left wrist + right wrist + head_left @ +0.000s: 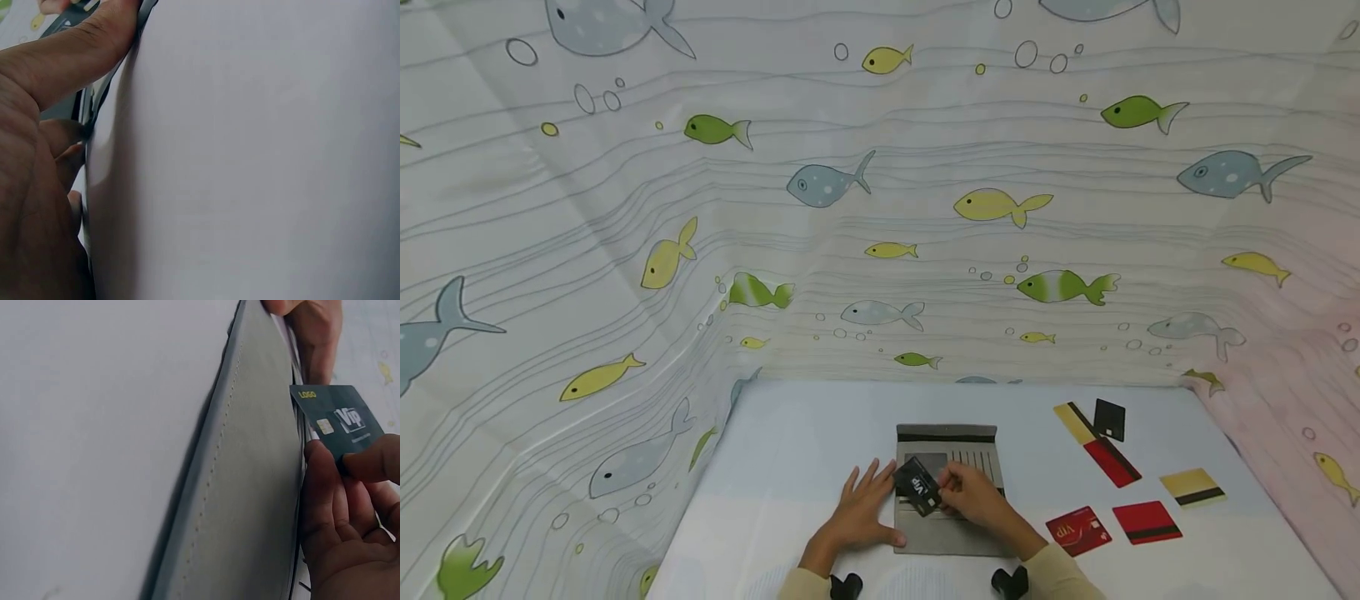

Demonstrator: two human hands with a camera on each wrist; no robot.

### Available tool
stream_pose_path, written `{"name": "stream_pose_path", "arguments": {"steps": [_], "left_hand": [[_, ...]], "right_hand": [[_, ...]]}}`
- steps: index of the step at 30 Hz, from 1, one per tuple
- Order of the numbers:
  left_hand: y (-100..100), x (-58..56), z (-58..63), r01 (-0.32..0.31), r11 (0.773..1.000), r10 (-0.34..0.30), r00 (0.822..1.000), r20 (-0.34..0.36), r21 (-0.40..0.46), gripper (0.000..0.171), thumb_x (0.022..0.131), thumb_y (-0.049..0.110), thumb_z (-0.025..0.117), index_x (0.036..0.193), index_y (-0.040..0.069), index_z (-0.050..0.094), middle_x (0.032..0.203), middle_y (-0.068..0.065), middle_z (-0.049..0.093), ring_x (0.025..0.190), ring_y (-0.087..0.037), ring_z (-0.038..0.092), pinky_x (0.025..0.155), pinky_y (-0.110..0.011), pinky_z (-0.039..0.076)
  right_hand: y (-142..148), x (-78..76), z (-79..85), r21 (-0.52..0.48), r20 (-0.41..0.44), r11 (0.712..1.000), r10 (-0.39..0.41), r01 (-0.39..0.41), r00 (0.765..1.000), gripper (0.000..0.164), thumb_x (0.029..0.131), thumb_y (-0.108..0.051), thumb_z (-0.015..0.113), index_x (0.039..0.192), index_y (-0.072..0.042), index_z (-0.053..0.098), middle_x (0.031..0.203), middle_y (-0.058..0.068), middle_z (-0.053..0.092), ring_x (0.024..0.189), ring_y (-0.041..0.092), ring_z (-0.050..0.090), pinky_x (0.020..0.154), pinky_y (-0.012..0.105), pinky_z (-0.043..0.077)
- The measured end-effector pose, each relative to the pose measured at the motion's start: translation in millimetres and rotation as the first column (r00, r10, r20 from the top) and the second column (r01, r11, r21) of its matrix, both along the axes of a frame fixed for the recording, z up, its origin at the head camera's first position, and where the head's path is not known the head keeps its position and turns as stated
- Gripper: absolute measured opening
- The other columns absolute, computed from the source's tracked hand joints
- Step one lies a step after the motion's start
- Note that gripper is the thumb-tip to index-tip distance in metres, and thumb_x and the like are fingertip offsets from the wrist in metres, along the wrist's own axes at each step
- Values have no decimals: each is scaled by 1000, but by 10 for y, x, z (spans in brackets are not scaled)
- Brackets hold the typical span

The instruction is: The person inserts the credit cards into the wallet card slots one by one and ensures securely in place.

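Note:
A grey bifold card wallet point(940, 540) lies spread open on the white table, with card slots in its upper half. My right hand point(976, 496) pinches a black VIP card point(917, 486) by its lower right edge, tilted over the middle of the wallet. In the right wrist view, thumb and fingers grip one corner of that card point(344, 419), whose chip and logo face up. At the wallet's left side my left hand point(859, 512) spreads its fingers, the thumb touching the lower edge and the fingertips the left edge. The thumb point(81, 56) also shows along the edge in the left wrist view.
To the right lie a red VIP card point(1078, 531), a red striped card point(1147, 522) and a gold card point(1193, 487). Farther back, another gold card point(1073, 422), a red card point(1112, 463) and a black card point(1109, 418) overlap. A fish-patterned curtain point(880, 208) surrounds the table.

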State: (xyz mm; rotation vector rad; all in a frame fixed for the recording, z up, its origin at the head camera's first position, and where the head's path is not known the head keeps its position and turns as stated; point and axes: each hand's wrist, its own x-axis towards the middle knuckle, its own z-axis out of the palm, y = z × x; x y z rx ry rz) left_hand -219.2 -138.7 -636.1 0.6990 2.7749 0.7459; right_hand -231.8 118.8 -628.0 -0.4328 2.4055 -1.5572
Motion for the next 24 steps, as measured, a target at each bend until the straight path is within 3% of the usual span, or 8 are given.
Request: {"name": "stream_pose_path", "arguments": {"steps": [7, 14, 24], "left_hand": [[20, -40, 25, -8, 1000, 8, 1000, 7, -13, 117, 64, 64, 82, 157, 14, 32, 166, -4, 27, 155, -36, 16, 122, -63, 6], [17, -53, -4, -8, 1000, 9, 1000, 5, -20, 117, 64, 65, 83, 157, 12, 34, 166, -3, 26, 155, -35, 16, 122, -62, 5], [7, -32, -31, -6, 1000, 6, 1000, 6, -24, 117, 64, 66, 82, 157, 14, 32, 166, -3, 26, 155, -35, 16, 122, -63, 5]], "right_hand": [[52, -15, 66, 37, -44, 999, 18, -17, 999, 10, 87, 4, 61, 92, -5, 62, 79, 4, 64, 67, 12, 65, 55, 23, 57], [28, -27, 21, 6, -46, 1000, -29, 29, 999, 7, 91, 2, 63, 95, -3, 62, 80, 4, 66, 68, 7, 67, 59, 23, 59], [23, 2, 22, -16, -37, 999, -34, 33, 999, 7, 90, 4, 63, 94, -2, 62, 78, 6, 66, 67, 9, 67, 57, 24, 59]]}}
